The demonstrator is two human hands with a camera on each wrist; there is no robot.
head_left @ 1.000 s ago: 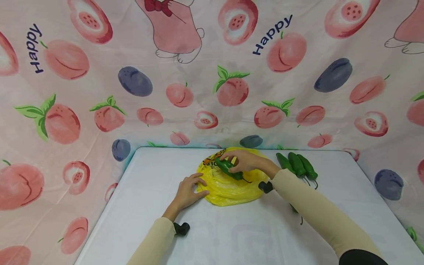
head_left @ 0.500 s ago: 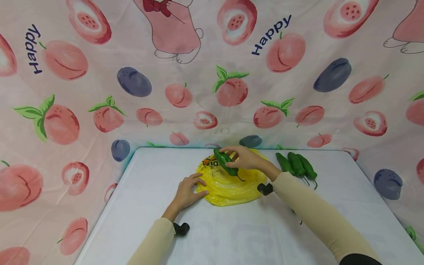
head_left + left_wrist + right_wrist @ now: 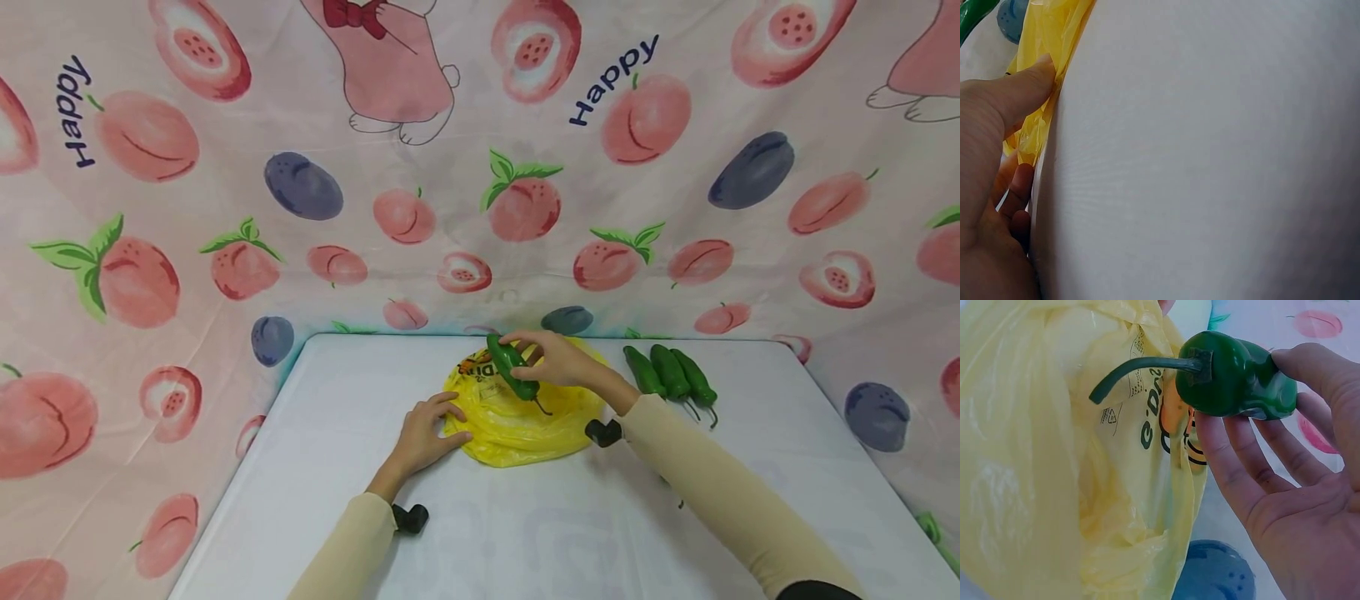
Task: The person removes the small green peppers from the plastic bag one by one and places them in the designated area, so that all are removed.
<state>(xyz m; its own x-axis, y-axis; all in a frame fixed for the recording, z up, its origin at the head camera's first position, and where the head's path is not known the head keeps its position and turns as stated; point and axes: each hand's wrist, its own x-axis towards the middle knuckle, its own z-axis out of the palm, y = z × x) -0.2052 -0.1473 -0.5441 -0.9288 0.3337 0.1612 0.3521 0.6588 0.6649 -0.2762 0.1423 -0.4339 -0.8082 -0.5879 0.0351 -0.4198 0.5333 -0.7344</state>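
My right hand (image 3: 555, 360) holds a green pepper (image 3: 510, 368) between thumb and fingers over the far part of a yellow plastic bag (image 3: 517, 425). In the right wrist view the pepper (image 3: 1229, 375) has its stem toward the camera, pointing left, with the printed bag (image 3: 1029, 456) behind it. My left hand (image 3: 422, 437) holds the bag's left edge. In the left wrist view yellow plastic (image 3: 1054, 28) lies between the thumb and curled fingers of that hand (image 3: 997, 119).
Three green peppers (image 3: 672, 372) lie side by side at the table's back right. Another pepper's stem (image 3: 681, 503) shows beside the right sleeve, which hides the rest. A fruit-printed cloth (image 3: 450, 167) hangs behind the white table (image 3: 540, 533).
The pepper in my right hand has risen slightly and turned steeper, its stem swinging toward me and leftward. My left hand keeps its place on the bag.
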